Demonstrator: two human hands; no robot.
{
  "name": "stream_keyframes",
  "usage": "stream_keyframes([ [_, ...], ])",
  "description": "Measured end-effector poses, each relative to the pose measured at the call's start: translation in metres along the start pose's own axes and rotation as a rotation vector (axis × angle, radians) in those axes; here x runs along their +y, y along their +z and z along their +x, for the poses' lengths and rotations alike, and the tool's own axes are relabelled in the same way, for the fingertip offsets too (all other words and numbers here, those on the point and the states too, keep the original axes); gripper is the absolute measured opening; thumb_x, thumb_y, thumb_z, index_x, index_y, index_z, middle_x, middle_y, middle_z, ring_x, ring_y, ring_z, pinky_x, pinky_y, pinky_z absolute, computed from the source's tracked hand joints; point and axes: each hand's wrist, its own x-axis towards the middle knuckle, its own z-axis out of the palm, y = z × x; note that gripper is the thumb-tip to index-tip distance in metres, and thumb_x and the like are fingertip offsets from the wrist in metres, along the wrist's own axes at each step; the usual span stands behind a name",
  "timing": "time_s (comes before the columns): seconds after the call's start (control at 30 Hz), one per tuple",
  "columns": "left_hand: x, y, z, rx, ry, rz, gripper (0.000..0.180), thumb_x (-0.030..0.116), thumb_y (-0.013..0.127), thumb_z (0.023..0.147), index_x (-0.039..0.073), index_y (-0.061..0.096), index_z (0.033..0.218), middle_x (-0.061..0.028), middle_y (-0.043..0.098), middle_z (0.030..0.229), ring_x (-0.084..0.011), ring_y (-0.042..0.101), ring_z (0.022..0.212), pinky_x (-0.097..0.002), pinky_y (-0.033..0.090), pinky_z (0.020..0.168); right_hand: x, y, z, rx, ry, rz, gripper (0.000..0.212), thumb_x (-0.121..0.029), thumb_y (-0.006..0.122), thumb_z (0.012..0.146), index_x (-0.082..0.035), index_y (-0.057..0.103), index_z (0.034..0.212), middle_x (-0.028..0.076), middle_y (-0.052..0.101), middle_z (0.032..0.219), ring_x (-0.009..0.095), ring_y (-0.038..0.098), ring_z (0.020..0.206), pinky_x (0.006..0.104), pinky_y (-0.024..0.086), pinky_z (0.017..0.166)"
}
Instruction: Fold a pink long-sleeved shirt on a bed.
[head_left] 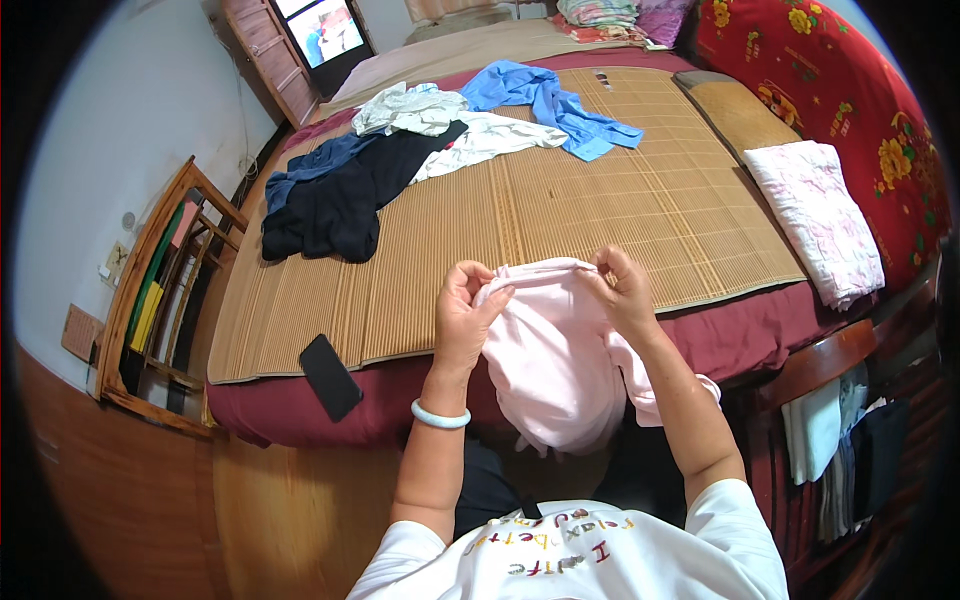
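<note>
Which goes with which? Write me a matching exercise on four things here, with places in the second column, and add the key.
Column one
1. Pink garment
2. Dark phone
3. Blue garment
4. Pale bracelet

Column two
A. Lying on the far part of the woven mat
B. Worn on the left forearm
C. Held up between the left hand and the right hand
D. Lying over the mat's near edge, partly on the dark red sheet

Pairs: 1-C, 2-D, 3-A, 4-B
</note>
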Motion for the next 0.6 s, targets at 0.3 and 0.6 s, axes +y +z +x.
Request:
stream_keyframes([
  [0.3,0.015,-0.011,0.0,-0.035,0.122,0.223,0.021,-0.002,0.074,0.084,0.003,0.062,0.101,0.0008,0.061,0.091,-0.0072,0.059,0.088,-0.0228,0.051,0.08,-0.017,-0.007,-0.005,-0.266,-0.047,0.056,0.038,-0.012,0.081,0.079,-0.008,0.066,0.114,-0.001,0.044,0.066,0.01,0.043,0.062,0.0275,0.039,0.057],
  [0.6,0.02,-0.018,0.001,-0.078,0.145,0.596,0.017,0.008,0.081,0.079,0.002,0.074,0.093,-0.0018,0.063,0.083,-0.0098,0.057,0.075,-0.0231,0.047,0.067,-0.008,-0.003,-0.004,-0.255,-0.171,-0.053,0.016,-0.016,0.076,0.083,-0.001,0.069,0.082,0.01,0.06,0.068,0.025,0.056,0.063,0.0373,0.043,0.059],
])
